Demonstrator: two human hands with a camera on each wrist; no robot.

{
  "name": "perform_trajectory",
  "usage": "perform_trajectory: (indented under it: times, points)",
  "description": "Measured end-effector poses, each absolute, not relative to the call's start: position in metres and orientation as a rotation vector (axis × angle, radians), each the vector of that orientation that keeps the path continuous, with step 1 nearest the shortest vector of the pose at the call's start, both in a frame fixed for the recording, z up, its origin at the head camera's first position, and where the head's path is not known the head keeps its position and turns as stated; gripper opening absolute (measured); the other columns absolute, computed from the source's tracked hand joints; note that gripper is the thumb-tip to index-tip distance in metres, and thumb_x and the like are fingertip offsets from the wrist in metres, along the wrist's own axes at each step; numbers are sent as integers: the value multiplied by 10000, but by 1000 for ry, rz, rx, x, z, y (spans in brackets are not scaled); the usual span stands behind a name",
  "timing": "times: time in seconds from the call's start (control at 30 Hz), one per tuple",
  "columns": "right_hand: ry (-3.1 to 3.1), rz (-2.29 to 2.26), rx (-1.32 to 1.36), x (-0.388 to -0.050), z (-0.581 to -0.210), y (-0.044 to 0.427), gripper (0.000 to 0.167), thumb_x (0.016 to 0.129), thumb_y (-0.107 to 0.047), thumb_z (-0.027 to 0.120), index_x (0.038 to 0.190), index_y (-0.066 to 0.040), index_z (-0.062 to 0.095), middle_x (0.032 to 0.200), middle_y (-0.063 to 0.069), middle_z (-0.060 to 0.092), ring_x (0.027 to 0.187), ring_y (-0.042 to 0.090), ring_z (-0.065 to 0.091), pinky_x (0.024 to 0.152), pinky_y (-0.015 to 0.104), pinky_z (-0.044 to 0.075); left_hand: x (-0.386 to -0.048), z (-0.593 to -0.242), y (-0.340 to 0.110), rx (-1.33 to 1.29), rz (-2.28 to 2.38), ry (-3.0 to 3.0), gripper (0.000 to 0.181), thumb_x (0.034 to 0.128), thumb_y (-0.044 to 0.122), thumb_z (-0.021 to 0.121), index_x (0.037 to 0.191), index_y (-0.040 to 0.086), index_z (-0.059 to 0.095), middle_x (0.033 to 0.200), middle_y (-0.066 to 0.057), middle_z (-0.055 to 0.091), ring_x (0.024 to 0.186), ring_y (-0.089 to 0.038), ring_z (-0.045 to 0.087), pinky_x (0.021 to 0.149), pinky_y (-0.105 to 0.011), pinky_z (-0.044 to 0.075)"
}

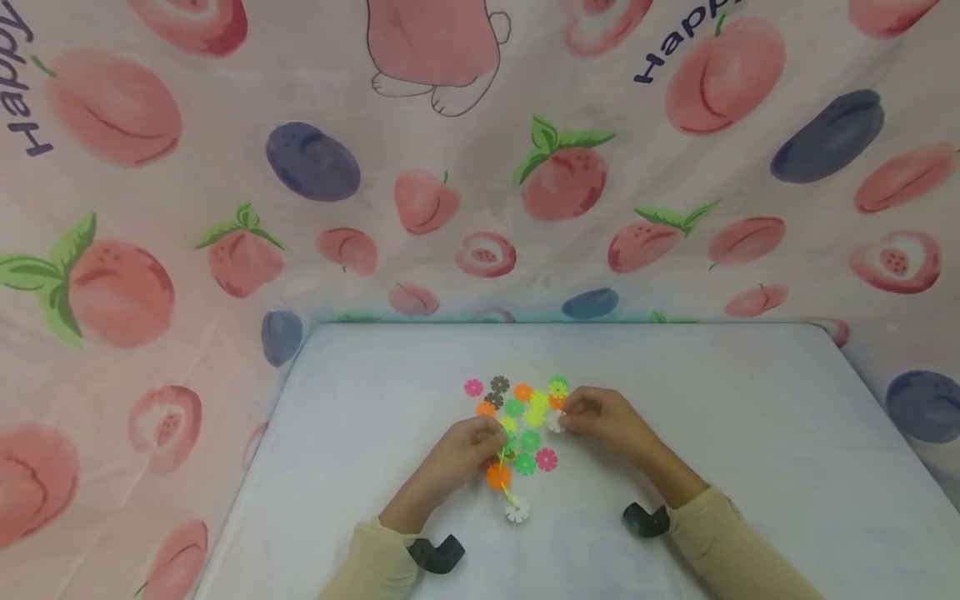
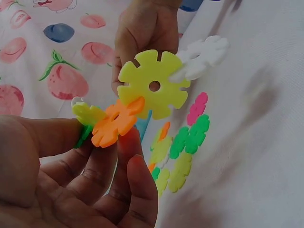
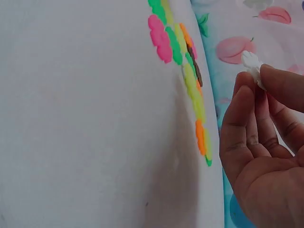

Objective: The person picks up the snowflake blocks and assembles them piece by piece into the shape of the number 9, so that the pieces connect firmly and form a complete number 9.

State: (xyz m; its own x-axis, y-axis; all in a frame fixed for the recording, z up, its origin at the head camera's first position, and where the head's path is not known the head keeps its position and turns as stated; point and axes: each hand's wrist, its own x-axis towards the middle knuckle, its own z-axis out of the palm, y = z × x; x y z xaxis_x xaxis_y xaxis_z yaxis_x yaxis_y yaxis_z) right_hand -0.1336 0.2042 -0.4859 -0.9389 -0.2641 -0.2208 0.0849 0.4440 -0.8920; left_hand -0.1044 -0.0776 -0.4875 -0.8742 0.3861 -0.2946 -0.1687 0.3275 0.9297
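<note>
My left hand (image 1: 461,454) pinches a chain of slotted, flower-shaped plastic discs between thumb and fingers. In the left wrist view an orange disc (image 2: 107,130) sits nearest the fingertips, beside smaller-looking yellow (image 2: 88,113) and green (image 2: 84,137) pieces. A yellow disc (image 2: 137,76) slots onto the orange one, and a white disc (image 2: 204,57) is at the far end. My right hand (image 1: 607,421) pinches a separate white disc (image 3: 250,61) between thumb and forefinger, at the right side of the loose discs. Fingers partly hide it.
Several loose discs lie on the white table between and beyond the hands, among them pink (image 1: 547,459), green (image 1: 529,440), yellow (image 1: 537,412) and dark (image 1: 500,384) ones. A fruit-print cloth (image 1: 480,200) hangs behind the table's back edge.
</note>
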Motion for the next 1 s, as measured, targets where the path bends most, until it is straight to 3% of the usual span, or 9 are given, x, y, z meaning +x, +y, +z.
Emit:
perform_trajectory:
  times: [0.47,0.8,1.0]
  points:
    - [2282,-1601,-219,-130,-474,192,176,921,-170,745,1004,-43,656,838,84,657,830,271,658,797,414,589,-104,-484,-78,231,1601,2129,225,1001,338,634,1073,129,679,941,-6,647,828,-172,549,708,-291,453]
    - [2204,-1608,-272,-124,-469,183,173,923,-140,730,989,-17,627,766,73,619,841,348,659,790,356,580,-102,-485,-78,249,1589,2171,191,999,341,637,1050,166,692,936,-2,664,771,-160,542,653,-261,450]
    - [2193,-1597,-282,-124,-467,181,169,929,-143,724,986,-16,630,754,71,594,821,282,644,790,334,575,-104,-483,-79,228,1614,2184,214,999,348,638,1063,150,687,978,-17,670,779,-151,539,633,-243,445]
